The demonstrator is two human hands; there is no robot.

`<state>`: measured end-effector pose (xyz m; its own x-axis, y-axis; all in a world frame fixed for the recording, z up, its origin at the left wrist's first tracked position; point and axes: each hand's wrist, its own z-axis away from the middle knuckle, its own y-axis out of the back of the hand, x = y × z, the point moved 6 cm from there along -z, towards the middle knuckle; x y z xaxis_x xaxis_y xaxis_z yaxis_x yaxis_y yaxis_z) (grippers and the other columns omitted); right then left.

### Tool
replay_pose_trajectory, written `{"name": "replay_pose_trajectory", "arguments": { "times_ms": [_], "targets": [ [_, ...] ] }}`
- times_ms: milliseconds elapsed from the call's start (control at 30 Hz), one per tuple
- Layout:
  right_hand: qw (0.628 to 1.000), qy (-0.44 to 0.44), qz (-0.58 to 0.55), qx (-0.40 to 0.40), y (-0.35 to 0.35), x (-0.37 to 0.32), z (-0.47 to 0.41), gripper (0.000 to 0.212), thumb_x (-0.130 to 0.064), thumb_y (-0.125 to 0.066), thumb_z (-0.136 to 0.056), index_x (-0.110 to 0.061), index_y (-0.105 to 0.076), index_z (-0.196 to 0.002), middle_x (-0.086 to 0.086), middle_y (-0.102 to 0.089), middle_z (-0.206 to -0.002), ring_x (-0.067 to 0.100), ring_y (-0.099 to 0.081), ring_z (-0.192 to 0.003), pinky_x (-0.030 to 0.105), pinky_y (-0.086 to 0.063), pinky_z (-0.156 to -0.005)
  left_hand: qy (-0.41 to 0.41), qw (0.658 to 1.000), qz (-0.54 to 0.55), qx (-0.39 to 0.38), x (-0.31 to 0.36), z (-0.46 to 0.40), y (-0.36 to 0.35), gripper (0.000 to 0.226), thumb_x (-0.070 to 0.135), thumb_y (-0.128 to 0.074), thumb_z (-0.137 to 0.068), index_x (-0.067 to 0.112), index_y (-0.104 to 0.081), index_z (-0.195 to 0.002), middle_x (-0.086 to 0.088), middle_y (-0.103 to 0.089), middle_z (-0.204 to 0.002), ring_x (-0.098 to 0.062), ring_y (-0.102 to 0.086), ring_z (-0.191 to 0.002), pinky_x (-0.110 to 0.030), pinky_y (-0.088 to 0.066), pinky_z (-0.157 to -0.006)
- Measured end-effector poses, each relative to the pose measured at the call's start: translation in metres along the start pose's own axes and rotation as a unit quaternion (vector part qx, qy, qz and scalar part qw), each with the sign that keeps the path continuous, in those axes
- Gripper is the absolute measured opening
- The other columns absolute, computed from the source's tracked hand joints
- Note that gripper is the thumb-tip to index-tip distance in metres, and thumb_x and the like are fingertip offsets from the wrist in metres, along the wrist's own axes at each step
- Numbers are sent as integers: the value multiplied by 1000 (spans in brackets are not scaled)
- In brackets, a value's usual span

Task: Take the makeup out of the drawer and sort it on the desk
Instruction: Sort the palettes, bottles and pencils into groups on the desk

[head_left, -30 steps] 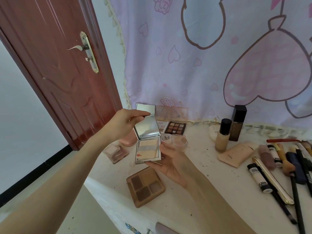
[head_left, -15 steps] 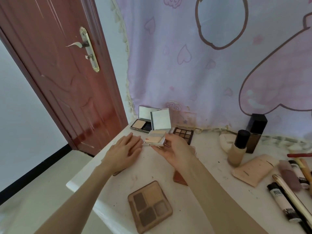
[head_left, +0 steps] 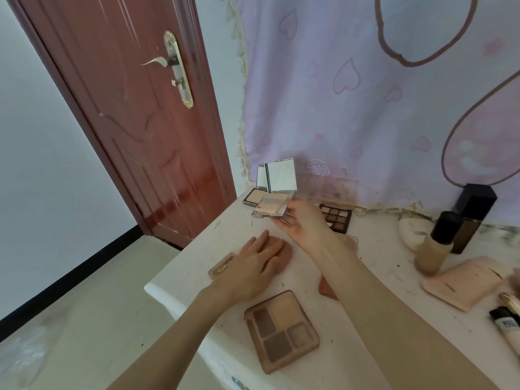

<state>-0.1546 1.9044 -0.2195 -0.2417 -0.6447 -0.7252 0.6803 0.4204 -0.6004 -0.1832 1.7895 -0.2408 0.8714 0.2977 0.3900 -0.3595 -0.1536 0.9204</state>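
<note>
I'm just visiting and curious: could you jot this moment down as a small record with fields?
right hand: holds open mirrored compact above desk
left hand: flat on desk, over a pink item
behind compact: second open compact
front edge: brown four-pan palette
right side: foundation bottle

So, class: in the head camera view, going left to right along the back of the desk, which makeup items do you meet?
Open powder compact → mirrored compact held in the right hand → dark eyeshadow palette → foundation bottle → tall dark bottle.
</note>
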Motion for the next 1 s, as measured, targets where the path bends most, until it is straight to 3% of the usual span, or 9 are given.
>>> {"name": "replay_pose_trajectory", "arguments": {
  "times_ms": [100, 200, 300, 367, 467, 600, 733, 867, 1000],
  "targets": [
    [1000, 2, 19, -2, -3, 1, -1, 28, 8, -40, -92, -3, -55, -113, 23, -61, -113, 28, -62, -88, 31, -53, -63, 70, 989, 52, 121, -10, 8, 32, 28, 17, -43, -94, 20, -61, -115, 0, -56, -127, -14, -48, -119, -17, -32, -91],
    [999, -8, 34, 7, -6, 8, -5, 21, 9, -43, -91, -1, -58, -103, 25, -60, -117, 29, -59, -91, 36, -52, -73, 153, 942, 112, 277, -28, 15, 66, 18, 27, -56, -89, 16, -57, -103, 3, -62, -102, -14, -57, -100, -17, -36, -76],
    [998, -23, 56, 8, -10, 18, -6, 20, 9, -47, -90, 3, -59, -105, 26, -61, -116, 28, -61, -86, 33, -53, -68, 222, 941, 156, 201, -45, 1, 65, 80, 47, -68, -76, 12, -30, -138, -5, -50, -128, -20, -49, -117, -29, -40, -93],
    [997, -32, 66, -5, -14, 22, -6, 15, 10, -48, -89, 3, -59, -95, 25, -62, -112, 26, -62, -83, 31, -53, -61, 236, 944, 177, 150, -46, -7, 60, 101, 51, -70, -72, 13, -13, -146, -7, -46, -136, -22, -45, -122, -29, -36, -96],
    [996, -42, 75, -23, -17, 25, -7, 18, 11, -47, -89, -1, -58, -83, 20, -62, -98, 25, -61, -82, 29, -52, -61, 238, 940, 199, 139, -45, -15, 57, 101, 46, -71, -75, 10, -11, -147, -6, -49, -134, -19, -46, -123, -20, -32, -87],
    [993, -33, 109, -37, -18, 25, -6, 23, 11, -47, -89, 7, -59, -108, 20, -64, -102, 33, -62, -104, 30, -54, -72, 240, 942, 186, 146, -46, -19, 55, 94, 43, -69, -78, 10, -14, -146, 0, -57, -118, -9, -47, -102, -18, -32, -78],
    [978, 26, 204, -29, -13, 19, -2, 20, 6, -46, -91, 9, -61, -104, 20, -66, -101, 33, -64, -102, 31, -56, -81, 255, 933, 174, 185, -62, -20, 58, 85, 35, -70, -77, 9, -23, -143, -5, -56, -120, -15, -51, -103, -21, -35, -81],
    [832, 221, 509, -20, -5, 7, 10, 30, -11, -46, -95, -5, -60, -121, 8, -63, -120, 20, -57, -112, 30, -42, -100, 271, 928, 149, 206, -85, -16, 54, 81, 30, -70, -77, 10, -24, -141, -13, -54, -129, -28, -51, -115, -29, -37, -89],
    [703, 259, 657, -81, -1, 22, 22, 35, -23, -47, -95, -13, -56, -127, 4, -53, -132, 19, -46, -122, 28, -35, -100, 248, 938, 121, 208, -89, -12, 43, 80, 31, -71, -76, 11, -26, -139, -12, -52, -130, -30, -48, -119, -37, -39, -96]
  ]
}}
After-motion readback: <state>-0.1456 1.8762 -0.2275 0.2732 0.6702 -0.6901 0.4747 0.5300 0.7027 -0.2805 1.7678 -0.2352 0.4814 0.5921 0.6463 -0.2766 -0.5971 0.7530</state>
